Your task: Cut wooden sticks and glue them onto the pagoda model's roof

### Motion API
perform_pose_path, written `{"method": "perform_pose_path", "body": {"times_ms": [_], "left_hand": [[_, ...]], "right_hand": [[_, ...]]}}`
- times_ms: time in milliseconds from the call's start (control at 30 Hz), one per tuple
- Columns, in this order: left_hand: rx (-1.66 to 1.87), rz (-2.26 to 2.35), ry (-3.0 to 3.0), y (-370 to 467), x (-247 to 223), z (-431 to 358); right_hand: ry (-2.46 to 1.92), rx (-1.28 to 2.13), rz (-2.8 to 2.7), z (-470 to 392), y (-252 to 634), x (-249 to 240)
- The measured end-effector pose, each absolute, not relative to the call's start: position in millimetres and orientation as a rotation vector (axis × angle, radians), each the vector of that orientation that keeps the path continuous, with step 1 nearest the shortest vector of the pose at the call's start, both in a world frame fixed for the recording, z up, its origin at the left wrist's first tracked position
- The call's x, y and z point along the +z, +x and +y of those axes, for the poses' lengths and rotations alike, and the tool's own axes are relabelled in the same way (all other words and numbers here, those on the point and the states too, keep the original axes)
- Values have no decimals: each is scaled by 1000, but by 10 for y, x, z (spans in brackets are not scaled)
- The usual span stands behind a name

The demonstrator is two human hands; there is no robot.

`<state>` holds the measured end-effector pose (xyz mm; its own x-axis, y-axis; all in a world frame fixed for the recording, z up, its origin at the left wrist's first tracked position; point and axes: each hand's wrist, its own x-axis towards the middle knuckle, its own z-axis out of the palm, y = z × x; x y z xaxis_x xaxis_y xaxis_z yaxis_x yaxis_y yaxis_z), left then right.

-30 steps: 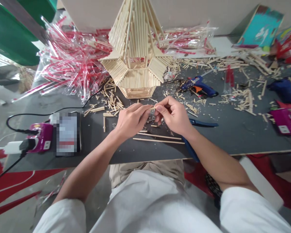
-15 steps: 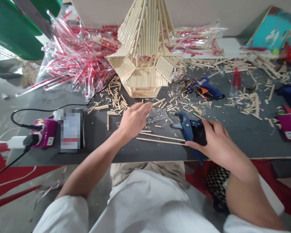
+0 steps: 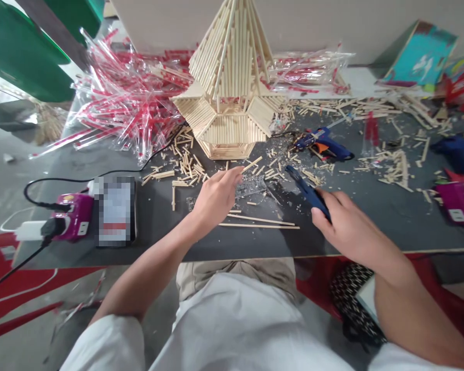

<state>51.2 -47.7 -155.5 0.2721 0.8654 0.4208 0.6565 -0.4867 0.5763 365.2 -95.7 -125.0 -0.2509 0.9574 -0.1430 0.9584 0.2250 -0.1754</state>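
My left hand (image 3: 215, 198) pinches a short, thin wooden stick (image 3: 252, 165) that points away to the upper right. Wrapped around the handles of a blue pipe cutter (image 3: 307, 191) is my right hand (image 3: 344, 222); the tool is seen edge-on, its jaws toward the far left. Two long thin wooden sticks (image 3: 268, 225) lie on the table between my hands. A clear plastic piece (image 3: 251, 186) rests just past my left fingers. Behind it stands a tiered model house (image 3: 232, 129) built of the same pale sticks, with a tall pointed roof.
Red-and-clear plastic wrappers (image 3: 135, 108) pile up at the back left. Cut stick pieces (image 3: 187, 159) litter the dark table (image 3: 255, 245). A blue glue gun (image 3: 325, 143) lies right of the model. At left are a phone (image 3: 116, 211) and a purple power socket (image 3: 73, 216) with cables.
My right hand has turned the cutter edge-on and drawn it slightly right, away from the long sticks' ends. My left hand keeps the short stick in nearly the same place.
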Motion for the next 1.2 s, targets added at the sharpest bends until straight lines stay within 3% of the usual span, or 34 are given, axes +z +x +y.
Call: {"method": "perform_pose_path", "body": {"times_ms": [133, 367, 533, 1200], "left_hand": [[1013, 1416, 2236, 535, -1538, -493], [1118, 1444, 2186, 484, -1497, -475], [982, 1443, 2200, 492, -1472, -485], [837, 1463, 2195, 511, -1492, -489]], "right_hand": [[1794, -812, 2618, -839, 3477, -1098], [1724, -1084, 2657, -706, 3041, -1038], [1699, -1305, 2646, -631, 2921, -991], [1718, -1308, 2633, -596, 2810, -1051]]}}
